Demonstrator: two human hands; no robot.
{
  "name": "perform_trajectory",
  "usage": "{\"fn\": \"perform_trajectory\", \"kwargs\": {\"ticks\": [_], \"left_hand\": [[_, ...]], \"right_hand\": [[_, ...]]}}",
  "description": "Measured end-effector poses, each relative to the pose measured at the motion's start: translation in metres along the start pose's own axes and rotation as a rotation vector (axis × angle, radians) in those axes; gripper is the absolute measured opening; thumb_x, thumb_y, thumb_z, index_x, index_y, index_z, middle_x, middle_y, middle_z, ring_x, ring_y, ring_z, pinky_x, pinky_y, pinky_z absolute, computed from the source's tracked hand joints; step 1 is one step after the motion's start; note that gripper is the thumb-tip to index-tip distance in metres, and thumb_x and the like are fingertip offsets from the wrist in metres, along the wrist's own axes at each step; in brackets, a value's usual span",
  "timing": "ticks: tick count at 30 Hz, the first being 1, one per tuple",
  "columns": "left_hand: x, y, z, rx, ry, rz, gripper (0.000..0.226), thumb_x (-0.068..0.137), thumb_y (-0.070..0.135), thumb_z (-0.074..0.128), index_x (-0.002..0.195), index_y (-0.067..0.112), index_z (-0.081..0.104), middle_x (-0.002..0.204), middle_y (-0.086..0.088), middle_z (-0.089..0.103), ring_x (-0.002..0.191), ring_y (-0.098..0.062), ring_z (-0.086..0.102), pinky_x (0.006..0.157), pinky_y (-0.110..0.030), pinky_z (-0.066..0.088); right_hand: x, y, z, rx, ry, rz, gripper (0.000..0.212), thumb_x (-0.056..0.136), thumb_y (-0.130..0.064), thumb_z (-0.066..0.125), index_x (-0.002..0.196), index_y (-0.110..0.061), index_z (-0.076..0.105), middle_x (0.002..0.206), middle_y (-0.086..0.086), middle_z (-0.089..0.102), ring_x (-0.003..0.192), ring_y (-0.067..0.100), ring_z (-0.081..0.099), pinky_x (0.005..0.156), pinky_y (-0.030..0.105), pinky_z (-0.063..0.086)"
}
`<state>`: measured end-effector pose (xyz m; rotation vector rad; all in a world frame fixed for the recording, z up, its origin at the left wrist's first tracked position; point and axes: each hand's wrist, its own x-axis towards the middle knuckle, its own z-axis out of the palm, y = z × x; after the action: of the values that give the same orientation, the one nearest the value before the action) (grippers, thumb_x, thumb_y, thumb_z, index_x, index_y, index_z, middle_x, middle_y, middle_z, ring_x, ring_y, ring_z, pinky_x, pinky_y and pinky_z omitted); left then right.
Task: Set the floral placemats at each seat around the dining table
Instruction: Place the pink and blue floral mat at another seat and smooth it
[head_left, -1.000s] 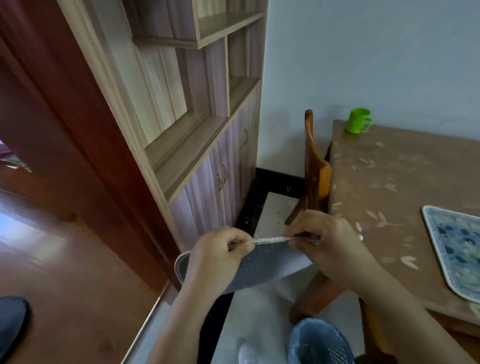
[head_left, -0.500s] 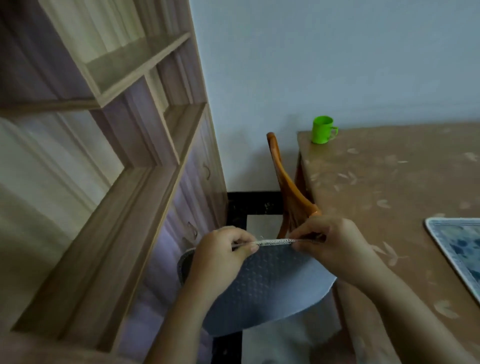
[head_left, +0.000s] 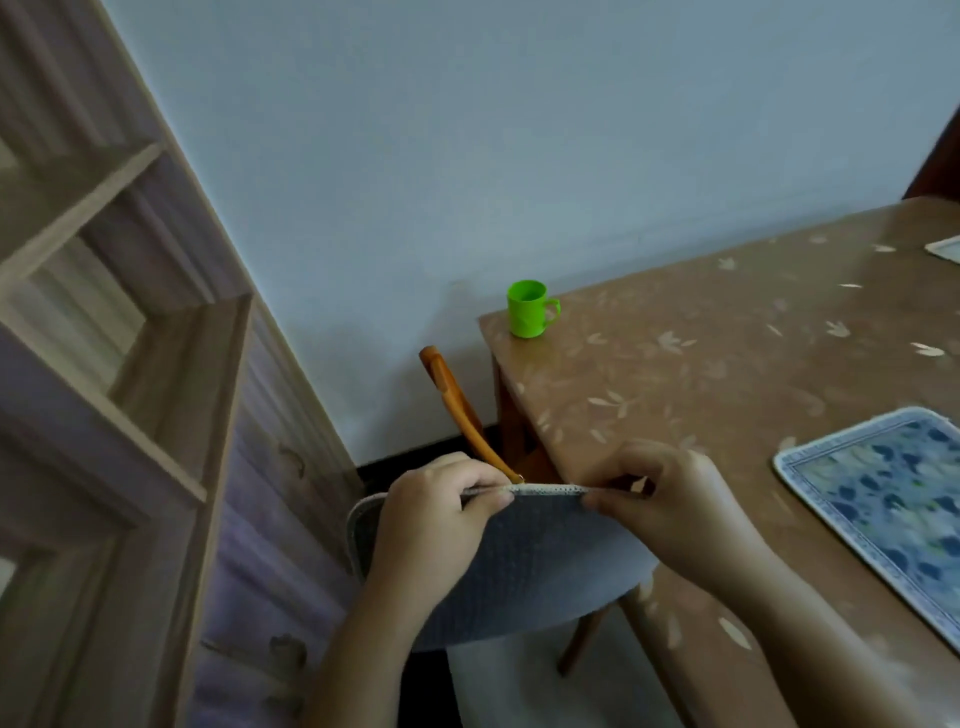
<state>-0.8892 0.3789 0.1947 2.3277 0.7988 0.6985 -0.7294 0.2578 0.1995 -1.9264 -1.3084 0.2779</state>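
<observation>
A placemat (head_left: 524, 566) hangs in front of me with its grey dotted underside toward the camera, just off the left edge of the dining table (head_left: 727, 374). My left hand (head_left: 436, 514) pinches its top edge on the left, and my right hand (head_left: 675, 499) pinches the same edge on the right. A blue floral placemat (head_left: 883, 509) lies flat on the table at the right. The corner of another mat (head_left: 945, 248) shows at the far right edge.
A green cup (head_left: 530, 308) stands on the table's far left corner. An orange wooden chair (head_left: 462, 410) is tucked at the table's left end, partly hidden by the held mat. A wooden shelf cabinet (head_left: 156, 415) fills the left; a pale wall stands behind.
The view has swung right and up, away from the doorway toward the table and wall. Both hands keep pinching the mat's top edge, now closer to the table's left end.
</observation>
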Motion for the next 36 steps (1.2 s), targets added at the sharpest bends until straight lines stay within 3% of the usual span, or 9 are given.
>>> {"fn": "perform_trajectory", "kwargs": {"ticks": [8, 13, 16, 19, 22, 27, 33, 36], "left_hand": [[0.093, -0.044, -0.003, -0.069, -0.190, 0.086, 0.010, 0.076, 0.015, 0.071, 0.073, 0.025, 0.069, 0.073, 0.015, 0.063, 0.074, 0.001, 0.057, 0.067, -0.015, 0.043], [0.139, -0.065, 0.001, -0.042, -0.282, 0.168, 0.011, 0.074, 0.017, 0.072, 0.070, 0.026, 0.069, 0.067, 0.019, 0.059, 0.074, 0.003, 0.054, 0.062, -0.004, 0.034], [0.163, -0.069, 0.010, -0.054, -0.284, 0.228, 0.010, 0.072, 0.013, 0.074, 0.070, 0.022, 0.070, 0.066, 0.015, 0.060, 0.069, -0.003, 0.055, 0.064, -0.009, 0.036], [0.190, -0.071, 0.018, -0.076, -0.278, 0.274, 0.011, 0.071, 0.011, 0.075, 0.069, 0.021, 0.070, 0.066, 0.012, 0.061, 0.069, -0.009, 0.058, 0.068, -0.023, 0.042], [0.224, -0.073, 0.027, -0.078, -0.293, 0.309, 0.010, 0.071, 0.013, 0.074, 0.070, 0.022, 0.070, 0.070, 0.007, 0.065, 0.072, -0.013, 0.059, 0.069, -0.030, 0.045], [0.276, -0.057, 0.047, -0.109, -0.377, 0.401, 0.011, 0.071, 0.012, 0.075, 0.071, 0.022, 0.071, 0.069, 0.011, 0.065, 0.071, -0.005, 0.055, 0.066, -0.017, 0.039], [0.321, -0.031, 0.081, -0.128, -0.495, 0.496, 0.013, 0.072, 0.013, 0.074, 0.070, 0.025, 0.070, 0.066, 0.013, 0.063, 0.071, -0.002, 0.055, 0.065, -0.019, 0.041], [0.331, -0.023, 0.095, -0.140, -0.510, 0.542, 0.013, 0.072, 0.013, 0.074, 0.070, 0.025, 0.070, 0.066, 0.013, 0.063, 0.069, -0.002, 0.056, 0.064, -0.015, 0.040]], "right_hand": [[0.058, 0.002, 0.019, -0.018, 0.145, 0.143, 0.045, 0.065, -0.007, 0.078, 0.058, -0.046, 0.056, 0.058, -0.025, 0.059, 0.068, -0.011, 0.054, 0.060, 0.002, 0.037], [0.079, 0.006, 0.038, -0.020, 0.230, 0.223, 0.032, 0.064, -0.006, 0.078, 0.061, -0.036, 0.065, 0.057, -0.022, 0.058, 0.067, -0.013, 0.053, 0.059, 0.000, 0.036], [0.092, 0.012, 0.039, -0.025, 0.259, 0.267, 0.038, 0.065, -0.008, 0.078, 0.059, -0.040, 0.060, 0.062, -0.021, 0.057, 0.067, -0.015, 0.053, 0.060, 0.000, 0.036], [0.110, 0.021, 0.036, -0.012, 0.294, 0.295, 0.035, 0.067, -0.008, 0.078, 0.060, -0.038, 0.061, 0.062, -0.022, 0.057, 0.067, -0.023, 0.048, 0.060, -0.003, 0.033], [0.131, 0.030, 0.032, -0.013, 0.318, 0.327, 0.029, 0.068, -0.010, 0.077, 0.062, -0.035, 0.063, 0.062, -0.016, 0.059, 0.064, -0.013, 0.052, 0.057, 0.001, 0.035], [0.158, 0.050, 0.013, 0.026, 0.411, 0.394, 0.030, 0.069, -0.012, 0.077, 0.061, -0.036, 0.061, 0.062, -0.015, 0.060, 0.061, -0.013, 0.053, 0.056, 0.002, 0.037], [0.167, 0.073, -0.011, 0.046, 0.515, 0.494, 0.020, 0.069, -0.012, 0.078, 0.066, -0.028, 0.067, 0.060, -0.017, 0.059, 0.055, -0.012, 0.053, 0.052, 0.002, 0.038], [0.167, 0.079, -0.021, 0.017, 0.533, 0.519, 0.025, 0.069, -0.014, 0.077, 0.064, -0.034, 0.064, 0.061, -0.017, 0.060, 0.056, -0.012, 0.053, 0.052, 0.003, 0.038]]}}
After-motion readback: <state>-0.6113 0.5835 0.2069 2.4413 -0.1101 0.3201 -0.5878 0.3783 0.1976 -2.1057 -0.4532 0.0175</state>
